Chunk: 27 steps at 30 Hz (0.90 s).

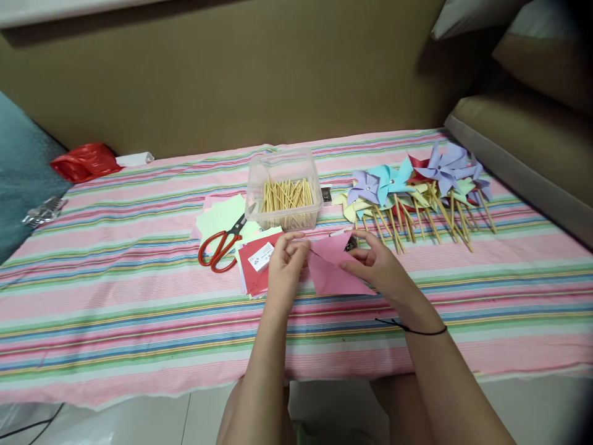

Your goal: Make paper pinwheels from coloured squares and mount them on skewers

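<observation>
A pink sheet of paper (340, 275) with pointed corners is held between my two hands, just above the striped cloth. My left hand (288, 259) pinches its left side, where a thin dark line shows at the fingertips; I cannot tell whether this is a slit or a pin. On the other side, the thumb and fingers of my right hand (373, 262) close on the paper's right part. Left of my left hand lies a stack of red paper (252, 278) with a small white box (260, 256) on top. Dark small items (352, 243) are partly hidden behind the pink paper.
Behind my hands stands a clear plastic box (283, 162) of short wooden sticks (290, 201). Red-handled scissors (218, 250) rest on pale green paper (220, 216). Several paper pinwheels (393, 179) on sticks lie at the right. A red plastic bag (88, 162) sits far left.
</observation>
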Motion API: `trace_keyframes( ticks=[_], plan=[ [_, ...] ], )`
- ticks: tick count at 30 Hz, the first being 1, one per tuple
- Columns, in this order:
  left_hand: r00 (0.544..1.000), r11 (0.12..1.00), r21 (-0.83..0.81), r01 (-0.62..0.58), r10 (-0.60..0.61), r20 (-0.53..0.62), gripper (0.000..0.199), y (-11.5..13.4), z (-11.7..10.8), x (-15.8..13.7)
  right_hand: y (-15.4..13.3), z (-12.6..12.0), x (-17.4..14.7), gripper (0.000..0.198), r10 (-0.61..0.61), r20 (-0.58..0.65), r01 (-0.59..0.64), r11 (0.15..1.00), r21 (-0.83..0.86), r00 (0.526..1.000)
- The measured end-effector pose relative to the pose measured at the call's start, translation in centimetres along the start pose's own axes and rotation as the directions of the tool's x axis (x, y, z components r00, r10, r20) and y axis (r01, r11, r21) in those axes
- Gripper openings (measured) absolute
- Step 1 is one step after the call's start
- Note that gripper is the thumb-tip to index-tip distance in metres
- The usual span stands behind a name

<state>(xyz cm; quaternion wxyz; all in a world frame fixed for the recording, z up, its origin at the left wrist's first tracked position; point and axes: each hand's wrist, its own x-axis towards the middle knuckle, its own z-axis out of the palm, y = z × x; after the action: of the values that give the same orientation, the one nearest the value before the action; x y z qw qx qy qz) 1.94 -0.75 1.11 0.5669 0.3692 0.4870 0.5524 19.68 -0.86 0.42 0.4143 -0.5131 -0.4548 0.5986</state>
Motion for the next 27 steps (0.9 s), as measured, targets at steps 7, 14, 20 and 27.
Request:
trace_keyframes(
  ticks=[7,14,20,27],
  plan=[
    [0.933,0.998,0.037,0.05,-0.06,0.355,0.016,1.6,-2.3,-0.4,-0.7,-2.2,-0.7,0.058,0.069,0.288,-0.068,0.998,-0.015,0.955],
    [0.817,0.989,0.141,0.041,-0.114,0.566,0.018,2.0,-2.3,-0.8,-1.2,-2.3,-1.0,0.055,0.099,0.395,-0.083,0.995,-0.058,0.913],
    [0.809,0.967,0.255,-0.015,-0.139,0.571,0.01,1.9,-2.3,-0.7,-1.0,-2.3,-0.8,0.051,0.103,0.384,-0.07,0.992,-0.101,0.918],
    [0.812,0.949,0.28,-0.142,-0.051,0.582,0.012,1.2,-1.8,-0.4,-1.1,-1.9,-0.8,0.05,0.073,0.395,-0.027,0.992,-0.122,0.916]
  ],
)
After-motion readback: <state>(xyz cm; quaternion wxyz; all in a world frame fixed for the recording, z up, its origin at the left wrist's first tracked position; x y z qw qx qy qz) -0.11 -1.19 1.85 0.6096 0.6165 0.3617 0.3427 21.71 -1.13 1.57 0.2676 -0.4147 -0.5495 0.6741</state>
